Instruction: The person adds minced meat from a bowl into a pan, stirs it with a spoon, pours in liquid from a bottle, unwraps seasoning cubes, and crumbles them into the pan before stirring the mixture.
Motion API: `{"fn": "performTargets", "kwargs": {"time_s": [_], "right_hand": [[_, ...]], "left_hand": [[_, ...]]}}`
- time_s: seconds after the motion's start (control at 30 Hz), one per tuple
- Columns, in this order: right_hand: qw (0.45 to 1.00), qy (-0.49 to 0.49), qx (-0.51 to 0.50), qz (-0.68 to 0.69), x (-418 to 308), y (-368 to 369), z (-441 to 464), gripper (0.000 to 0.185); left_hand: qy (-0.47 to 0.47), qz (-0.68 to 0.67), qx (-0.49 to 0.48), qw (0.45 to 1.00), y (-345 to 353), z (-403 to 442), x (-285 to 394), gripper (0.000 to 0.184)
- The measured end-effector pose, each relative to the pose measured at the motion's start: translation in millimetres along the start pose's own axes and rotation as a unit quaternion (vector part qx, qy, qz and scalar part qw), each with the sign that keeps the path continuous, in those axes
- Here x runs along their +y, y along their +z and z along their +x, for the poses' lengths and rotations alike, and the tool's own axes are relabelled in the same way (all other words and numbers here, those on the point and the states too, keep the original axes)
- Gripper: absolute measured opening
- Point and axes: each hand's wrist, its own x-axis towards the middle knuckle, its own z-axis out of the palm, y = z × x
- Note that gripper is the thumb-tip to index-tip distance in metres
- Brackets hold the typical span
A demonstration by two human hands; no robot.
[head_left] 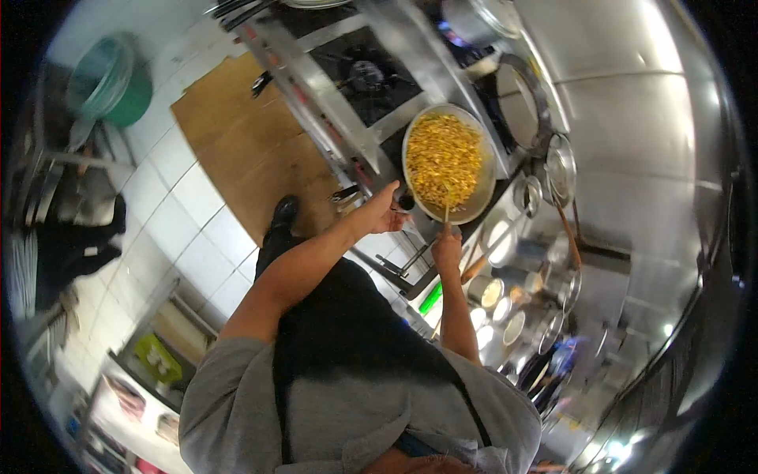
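Observation:
A wide round pan (pixel 489 178) sits on the stove, full of a yellow and brown chopped food (pixel 444 158). My right hand (pixel 447 248) is closed around the handle of a utensil (pixel 448 212), whose far end is in the food at the pan's near side. Beside the pan's lower left edge is my left hand (pixel 385 213), its thumb and fingers apart around a black handle or knob (pixel 406 202). No firm grip on that dark piece is visible.
An unused burner (pixel 365 75) lies beyond the pan, with a metal pot (pixel 482 20) farther back. Several bowls and containers, one a pale-filled bowl (pixel 492 293), stand to the right. Brown cardboard (pixel 237 134) covers part of the tiled floor, near a green bin (pixel 130 95).

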Motion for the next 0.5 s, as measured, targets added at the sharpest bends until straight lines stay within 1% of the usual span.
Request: {"fn": "performTargets", "kwargs": {"time_s": [0.07,0.1,0.13,0.17,0.2,0.23,0.27,0.3,0.33,0.37,0.4,0.47,0.5], "right_hand": [[0.997,0.074,0.017,-0.003,-8.6,-1.9,-14.1,0.055],[0.998,0.013,0.054,-0.010,-9.5,-7.4,-17.2,0.058],[0.986,-0.094,0.051,-0.126,-2.3,-14.2,-24.3,0.056],[0.984,-0.101,0.075,-0.125,23.2,0.8,-15.2,0.056],[0.982,-0.117,0.095,-0.117,40.1,23.3,1.3,0.056],[0.965,-0.163,0.206,0.022,29.3,10.0,-0.1,0.043],[0.960,-0.184,0.203,0.059,9.1,-8.3,-8.0,0.040],[0.919,-0.283,0.264,0.074,14.2,-3.9,-1.3,0.038],[0.953,-0.208,0.196,0.098,-17.1,-29.8,-22.5,0.040],[0.921,-0.292,0.231,0.112,-17.6,-26.4,-20.3,0.040],[0.916,-0.319,0.212,0.121,-32.4,-32.5,-29.0,0.040],[0.903,-0.378,0.162,0.124,-60.3,-55.6,-56.2,0.036],[0.916,-0.361,0.107,0.137,-73.5,-54.8,-71.9,0.035]], "left_hand": [[0.015,-0.002,0.069,0.998,-37.1,-20.2,-14.6,0.053],[0.057,0.022,0.078,0.995,-67.8,-30.0,-22.7,0.053],[0.082,-0.007,0.106,0.991,-94.2,-40.6,-36.6,0.053],[0.153,-0.009,0.162,0.975,-126.9,-59.8,-54.3,0.050],[0.223,-0.015,0.230,0.947,-163.2,-84.5,-76.1,0.047],[0.284,-0.060,0.288,0.913,-201.0,-106.9,-104.6,0.039],[0.329,-0.088,0.360,0.869,-232.1,-127.7,-134.5,0.032],[0.364,-0.130,0.417,0.823,-258.6,-150.4,-167.7,0.026],[0.389,-0.178,0.473,0.770,-274.8,-168.9,-202.5,0.023],[0.396,-0.209,0.512,0.733,-282.4,-189.1,-242.0,0.023],[0.401,-0.237,0.541,0.700,-284.7,-200.5,-276.9,0.023],[0.364,-0.181,0.616,0.675,-301.2,-203.3,-354.6,0.025],[0.377,-0.196,0.631,0.649,-299.9,-207.1,-385.8,0.023]]}}
